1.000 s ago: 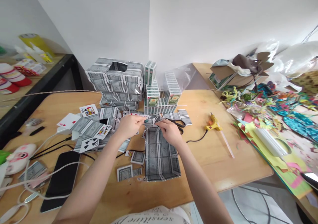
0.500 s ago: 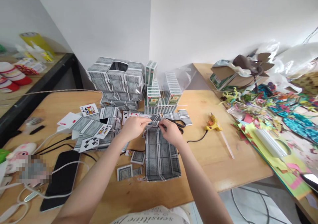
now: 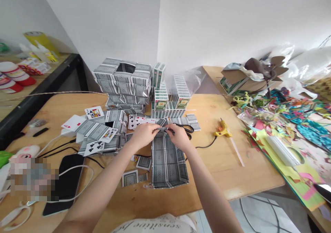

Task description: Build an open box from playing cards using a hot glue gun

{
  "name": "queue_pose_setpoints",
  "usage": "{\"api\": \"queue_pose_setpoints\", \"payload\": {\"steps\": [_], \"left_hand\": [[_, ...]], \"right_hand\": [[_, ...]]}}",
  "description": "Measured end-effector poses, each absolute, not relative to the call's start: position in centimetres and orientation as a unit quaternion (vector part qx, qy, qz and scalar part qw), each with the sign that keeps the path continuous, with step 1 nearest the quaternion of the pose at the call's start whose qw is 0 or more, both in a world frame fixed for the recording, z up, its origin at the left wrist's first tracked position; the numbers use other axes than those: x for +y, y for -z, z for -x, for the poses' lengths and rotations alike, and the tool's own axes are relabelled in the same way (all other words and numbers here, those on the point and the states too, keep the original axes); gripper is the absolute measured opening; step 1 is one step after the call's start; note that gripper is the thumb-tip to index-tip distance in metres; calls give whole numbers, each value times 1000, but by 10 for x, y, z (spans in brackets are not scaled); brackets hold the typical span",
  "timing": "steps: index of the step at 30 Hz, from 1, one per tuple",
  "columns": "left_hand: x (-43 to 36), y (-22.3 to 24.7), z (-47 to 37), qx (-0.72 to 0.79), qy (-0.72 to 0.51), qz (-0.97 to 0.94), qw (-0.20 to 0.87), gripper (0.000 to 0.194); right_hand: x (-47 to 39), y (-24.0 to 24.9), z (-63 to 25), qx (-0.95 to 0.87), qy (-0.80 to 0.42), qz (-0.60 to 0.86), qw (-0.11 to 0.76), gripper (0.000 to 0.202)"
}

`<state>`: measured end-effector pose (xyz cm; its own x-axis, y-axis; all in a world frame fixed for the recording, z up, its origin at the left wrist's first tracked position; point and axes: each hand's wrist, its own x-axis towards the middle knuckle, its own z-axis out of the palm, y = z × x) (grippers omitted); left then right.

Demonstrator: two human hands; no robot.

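An open box made of grey-backed playing cards (image 3: 169,160) lies on the wooden table in front of me. At its far edge my left hand (image 3: 146,133) and my right hand (image 3: 178,134) pinch a small grey card piece (image 3: 162,128) between them, fingers closed on its two ends. Black-handled scissors (image 3: 187,128) lie just beyond my right hand, partly hidden by it. Loose cards (image 3: 130,178) rest left of the box. To the left, more cards (image 3: 94,131) lie spread over another card-made piece (image 3: 115,117).
A stacked card structure (image 3: 124,81) and green card packs (image 3: 160,102) stand at the back. A yellow glue gun (image 3: 222,129) lies right, its cord running towards the box. Phone (image 3: 64,181) and cables are at left; paper scraps (image 3: 261,122) at far right.
Both hands have moved slightly, and the card piece between them is now tilted differently, lower at the box's far edge. The head view has shifted a little.
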<state>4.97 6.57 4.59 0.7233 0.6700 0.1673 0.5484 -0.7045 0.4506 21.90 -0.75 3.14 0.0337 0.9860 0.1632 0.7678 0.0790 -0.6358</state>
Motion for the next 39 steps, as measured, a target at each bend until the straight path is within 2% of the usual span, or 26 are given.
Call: {"api": "queue_pose_setpoints", "payload": {"steps": [3, 6, 11, 16, 22, 27, 32, 39], "left_hand": [[67, -43, -46, 352, -161, -894, 225, 27], [65, -33, -41, 376, -205, -851, 304, 34], [50, -10, -40, 416, -337, -716, 447, 48], [35, 6, -46, 457, -401, -602, 518, 48], [24, 13, -57, 444, -455, -566, 526, 30], [14, 15, -64, 444, -460, -534, 554, 41], [11, 17, -65, 476, -450, -542, 527, 24], [12, 19, -62, 499, -435, -545, 514, 17]], "right_hand": [[-5, -34, -218, -686, -149, 671, 239, 17], [-4, -37, -215, -692, -134, 675, 218, 18], [-4, -32, -214, -679, -156, 673, 248, 14], [-4, -27, -217, -647, -194, 676, 296, 9], [-2, -25, -218, -628, -219, 677, 315, 9], [-4, -25, -217, -642, -219, 660, 322, 22], [-5, -26, -215, -694, -191, 638, 273, 38], [-4, -23, -216, -713, -171, 635, 241, 36]]}}
